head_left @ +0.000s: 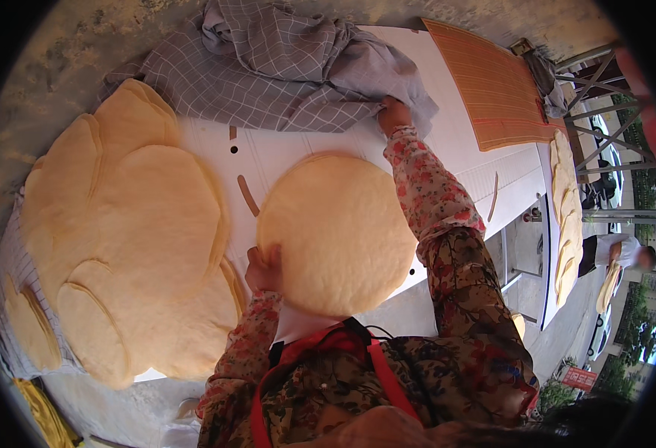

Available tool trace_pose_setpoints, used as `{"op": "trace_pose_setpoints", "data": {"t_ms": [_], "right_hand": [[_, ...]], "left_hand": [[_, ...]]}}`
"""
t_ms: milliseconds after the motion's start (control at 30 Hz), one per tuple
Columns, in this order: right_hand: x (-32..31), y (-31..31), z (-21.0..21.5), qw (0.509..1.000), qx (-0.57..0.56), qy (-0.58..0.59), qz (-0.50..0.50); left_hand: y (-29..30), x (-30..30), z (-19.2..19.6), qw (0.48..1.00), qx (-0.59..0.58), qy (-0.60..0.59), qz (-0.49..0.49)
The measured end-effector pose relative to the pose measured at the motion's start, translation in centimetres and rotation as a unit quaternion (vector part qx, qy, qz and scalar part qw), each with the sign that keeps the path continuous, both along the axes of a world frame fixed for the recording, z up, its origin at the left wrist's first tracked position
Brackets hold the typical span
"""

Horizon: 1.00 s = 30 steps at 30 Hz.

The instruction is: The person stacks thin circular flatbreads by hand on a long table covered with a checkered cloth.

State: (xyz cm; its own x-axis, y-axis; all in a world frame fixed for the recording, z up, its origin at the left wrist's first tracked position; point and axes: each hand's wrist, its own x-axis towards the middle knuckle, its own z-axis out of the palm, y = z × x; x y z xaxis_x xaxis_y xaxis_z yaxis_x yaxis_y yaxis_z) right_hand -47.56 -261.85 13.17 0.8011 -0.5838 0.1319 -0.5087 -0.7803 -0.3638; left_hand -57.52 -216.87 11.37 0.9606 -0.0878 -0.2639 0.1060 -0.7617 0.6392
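My left hand (263,267) grips the near left edge of a round, pale yellow flat dough sheet (337,231) and holds it up over the white table (283,149). Farther off, my right hand (393,113) reaches across the table and clutches the edge of a grey checked cloth (283,67) that lies bunched at the far side. Left of the held sheet, several more round flat sheets (134,231) lie overlapping in a big layer on the table.
An orange woven mat (492,86) lies on the far right part of the table. More flat sheets (565,216) line a second white board at right. Another person (626,254) stands beyond it, holding a sheet. Concrete ground surrounds the tables.
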Motion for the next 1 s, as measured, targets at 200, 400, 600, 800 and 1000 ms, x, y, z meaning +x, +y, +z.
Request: {"op": "trace_pose_setpoints", "data": {"t_ms": [200,400,600,800,1000], "right_hand": [[-1.9,-6.0,7.9,0.991,-0.116,-0.059,0.017],[-13.1,10.8,6.2,0.984,-0.082,-0.085,0.133],[-18.0,18.2,0.2,0.981,-0.120,0.079,0.134],[-18.5,18.0,-1.1,0.975,-0.159,0.061,0.141],[-18.7,16.8,-2.8,0.966,-0.209,0.047,0.148]], "left_hand": [[0.0,0.3,0.6,0.999,-0.046,0.015,-0.009],[2.2,0.0,-0.7,0.977,-0.197,-0.057,-0.065],[2.0,-0.5,0.1,0.984,-0.173,-0.017,-0.032],[1.9,-0.7,-1.6,0.976,-0.208,-0.062,-0.024],[6.5,-2.7,0.4,0.953,-0.287,-0.063,-0.079]]}}
